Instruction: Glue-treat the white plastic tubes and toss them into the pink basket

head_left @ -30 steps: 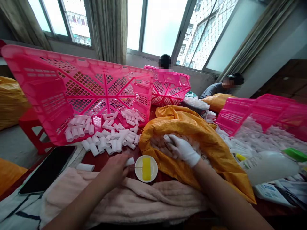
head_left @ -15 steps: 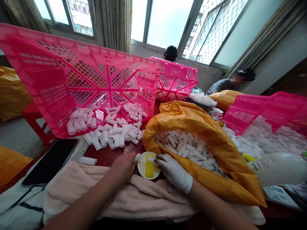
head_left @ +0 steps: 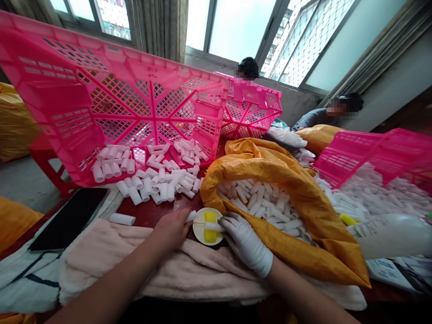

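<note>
My left hand (head_left: pixel 172 230), bare, is closed on a short white plastic tube (head_left: pixel 191 217) at the left rim of a small pale round dish (head_left: pixel 198 231). A thin stick-like line (head_left: pixel 200 222) runs from that tube toward the dish's middle; I cannot make out what it is. In the dish lies a yellow rectangular pad (head_left: pixel 210 218). My right hand (head_left: pixel 245 240), in a white glove with darkened fingertips, pinches another white plastic tube (head_left: pixel 213 227), which lies across the pad. An open orange sack (head_left: pixel 290 171) full of such tubes (head_left: pixel 266 209) stands just beyond the right hand.
A large pink crate (head_left: pixel 153 119) tipped on its side spills tubes (head_left: pixel 164 191) onto the dark red table. A phone (head_left: pixel 69 220) lies left, a pinkish towel (head_left: pixel 202 279) in front. A bottle (head_left: pixel 391 234) lies right. Behind are a co-worker (head_left: pixel 340 108) and another person's head (head_left: pixel 248 69).
The left tube has shifted slightly away from the right one, with more of the thin line showing. The right tube has moved a little left across the yellow pad. The whole view has shifted slightly.
</note>
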`<state>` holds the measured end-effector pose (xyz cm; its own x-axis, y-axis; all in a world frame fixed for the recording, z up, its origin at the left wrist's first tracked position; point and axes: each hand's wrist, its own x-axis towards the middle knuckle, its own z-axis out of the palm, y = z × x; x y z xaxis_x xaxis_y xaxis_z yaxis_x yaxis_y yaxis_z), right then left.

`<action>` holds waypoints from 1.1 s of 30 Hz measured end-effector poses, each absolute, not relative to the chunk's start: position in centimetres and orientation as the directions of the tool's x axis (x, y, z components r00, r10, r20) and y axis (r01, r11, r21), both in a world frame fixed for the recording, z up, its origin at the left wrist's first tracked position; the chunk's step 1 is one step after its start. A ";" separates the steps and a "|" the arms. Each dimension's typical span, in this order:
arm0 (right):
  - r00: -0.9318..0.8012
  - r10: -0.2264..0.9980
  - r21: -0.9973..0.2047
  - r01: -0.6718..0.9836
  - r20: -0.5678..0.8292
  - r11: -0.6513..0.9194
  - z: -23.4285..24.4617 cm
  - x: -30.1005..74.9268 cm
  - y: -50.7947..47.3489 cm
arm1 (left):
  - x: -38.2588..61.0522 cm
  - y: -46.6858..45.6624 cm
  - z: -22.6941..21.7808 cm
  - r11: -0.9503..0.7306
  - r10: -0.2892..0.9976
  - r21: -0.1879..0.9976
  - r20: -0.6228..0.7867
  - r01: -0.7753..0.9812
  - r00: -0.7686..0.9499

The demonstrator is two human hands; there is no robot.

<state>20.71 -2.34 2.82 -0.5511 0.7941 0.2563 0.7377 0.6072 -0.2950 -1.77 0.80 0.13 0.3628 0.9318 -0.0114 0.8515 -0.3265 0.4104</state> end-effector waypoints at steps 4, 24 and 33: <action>-0.621 0.742 -0.150 0.732 0.254 0.664 2.0 20.8 -2.8 | -1.8 0.7 0.4 -0.334 0.931 0.394 -0.004 0.856 0.365; -0.133 0.854 -0.838 0.167 0.502 0.519 2.8 19.4 -2.7 | -1.0 -1.0 3.4 -0.528 0.838 0.483 0.161 0.698 0.522; -0.178 0.970 -0.835 0.497 0.168 0.236 3.6 18.3 -3.2 | 2.1 -3.1 3.7 -0.585 0.803 0.235 0.027 0.777 0.596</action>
